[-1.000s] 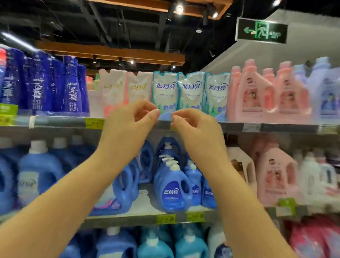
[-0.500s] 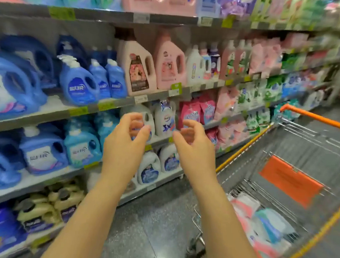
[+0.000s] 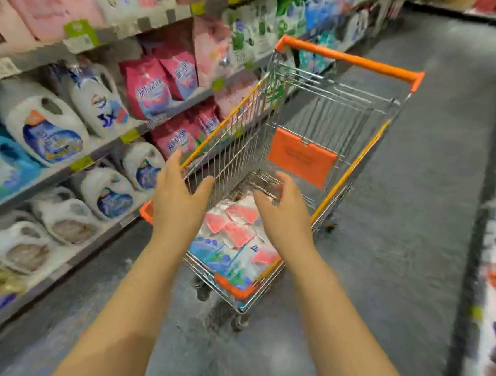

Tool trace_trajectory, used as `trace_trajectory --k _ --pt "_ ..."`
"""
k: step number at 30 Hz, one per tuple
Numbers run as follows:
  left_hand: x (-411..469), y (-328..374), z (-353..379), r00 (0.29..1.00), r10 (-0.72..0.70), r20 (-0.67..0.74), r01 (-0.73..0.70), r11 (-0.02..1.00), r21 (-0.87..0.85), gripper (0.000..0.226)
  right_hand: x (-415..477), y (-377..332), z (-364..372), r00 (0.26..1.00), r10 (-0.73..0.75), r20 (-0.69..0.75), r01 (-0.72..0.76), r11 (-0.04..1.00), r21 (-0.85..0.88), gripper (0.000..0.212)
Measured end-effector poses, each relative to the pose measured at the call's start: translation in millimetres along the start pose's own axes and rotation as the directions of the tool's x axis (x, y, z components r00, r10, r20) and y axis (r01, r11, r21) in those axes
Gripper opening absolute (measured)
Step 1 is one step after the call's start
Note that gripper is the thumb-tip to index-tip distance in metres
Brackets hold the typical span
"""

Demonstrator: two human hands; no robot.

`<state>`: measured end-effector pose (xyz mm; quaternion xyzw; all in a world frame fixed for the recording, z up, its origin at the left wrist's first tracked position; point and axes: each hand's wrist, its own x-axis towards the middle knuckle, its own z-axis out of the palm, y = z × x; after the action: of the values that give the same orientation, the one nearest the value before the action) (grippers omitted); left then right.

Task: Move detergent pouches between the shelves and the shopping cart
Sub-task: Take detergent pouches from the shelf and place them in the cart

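Left hand (image 3: 178, 202) and right hand (image 3: 283, 219) apart, fingers loose, seemingly empty, above pouches (image 3: 232, 241) in cart (image 3: 346, 58).

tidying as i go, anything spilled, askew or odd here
Nothing stands out. The detergent pouches lie in a loose, overlapping heap in the shopping cart, none visibly burst, and the floor shows no spill. The shelves are too blurred to judge.

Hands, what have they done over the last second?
Both hands left the top shelf and swung down to the shopping cart; the left hand and right hand now hover open above the pouches in it. Neither took anything. The cart's pouches stayed put.
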<state>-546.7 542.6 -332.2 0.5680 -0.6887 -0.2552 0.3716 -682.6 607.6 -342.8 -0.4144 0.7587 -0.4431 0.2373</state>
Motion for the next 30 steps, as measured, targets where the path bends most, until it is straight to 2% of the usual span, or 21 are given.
trace_trajectory --k 5,8,12,17,21,25,27,29,30 --pt "28 -19 51 0.995 -0.055 0.089 0.053 0.998 0.03 0.076 33 45 10 0.986 0.166 0.028 -0.167 0.984 0.054 0.064" --pt "52 -38 86 0.987 -0.058 0.15 0.052 0.998 0.041 0.079 57 71 25 0.968 0.247 0.04 -0.249 0.968 0.035 0.066" --pt "93 -78 141 0.941 -0.127 0.314 0.11 0.991 0.073 0.08 107 105 58 0.909 0.412 0.066 -0.417 0.905 0.087 0.066" --pt "149 -140 212 0.787 -0.26 0.559 0.169 0.963 0.21 0.083 173 149 119 0.736 0.671 0.094 -0.677 0.723 0.14 0.064" --pt "185 -185 265 0.669 -0.365 0.648 0.172 0.923 0.343 0.076 214 190 164 0.603 0.789 0.115 -0.797 0.59 0.126 0.062" --pt "208 -229 315 0.537 -0.492 0.685 0.236 0.868 0.438 0.068 236 226 198 0.511 0.848 0.14 -0.859 0.501 0.102 0.049" --pt "214 -248 334 0.472 -0.528 0.706 0.253 0.848 0.465 0.063 238 240 211 0.473 0.862 0.185 -0.88 0.449 0.155 0.047" --pt "218 -259 350 0.43 -0.559 0.709 0.287 0.829 0.48 0.063 240 254 225 0.459 0.866 0.201 -0.886 0.429 0.176 0.045" --pt "219 -265 358 0.403 -0.572 0.714 0.298 0.82 0.488 0.069 240 259 230 0.458 0.865 0.206 -0.887 0.43 0.167 0.044"
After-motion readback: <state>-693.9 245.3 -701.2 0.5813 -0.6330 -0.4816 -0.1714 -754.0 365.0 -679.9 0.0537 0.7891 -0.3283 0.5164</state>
